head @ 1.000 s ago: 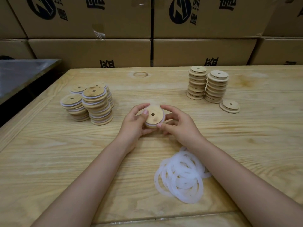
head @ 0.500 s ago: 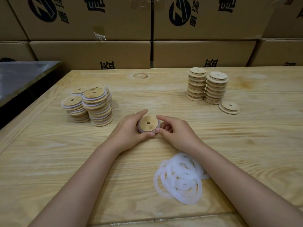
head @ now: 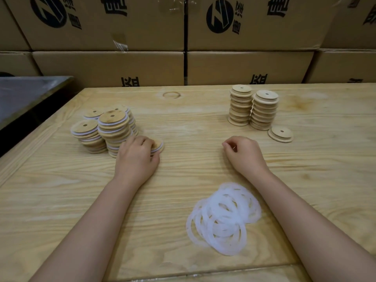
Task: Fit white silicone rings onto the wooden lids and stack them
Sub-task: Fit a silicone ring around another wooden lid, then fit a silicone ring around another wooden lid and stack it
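Observation:
My left hand (head: 136, 157) grips a wooden lid with a white ring (head: 158, 146) low over the table, just right of the stacks of ringed lids (head: 105, 129). Most of that lid is hidden under my fingers. My right hand (head: 242, 153) rests on the table with its fingers loosely curled and holds nothing. A pile of white silicone rings (head: 223, 216) lies near me, under my right forearm. Two stacks of bare wooden lids (head: 253, 107) stand at the far right, with a single pair of lids (head: 280, 134) beside them.
The wooden table (head: 183, 123) has a raised border along its left and near edges. Cardboard boxes (head: 114, 66) form a wall behind it. A dark metal surface (head: 24, 94) sits to the far left, separated by a gap.
Both hands held the ringed lid at the table's middle. My left hand has carried it left to the ringed stacks, and my right hand has let go and moved right.

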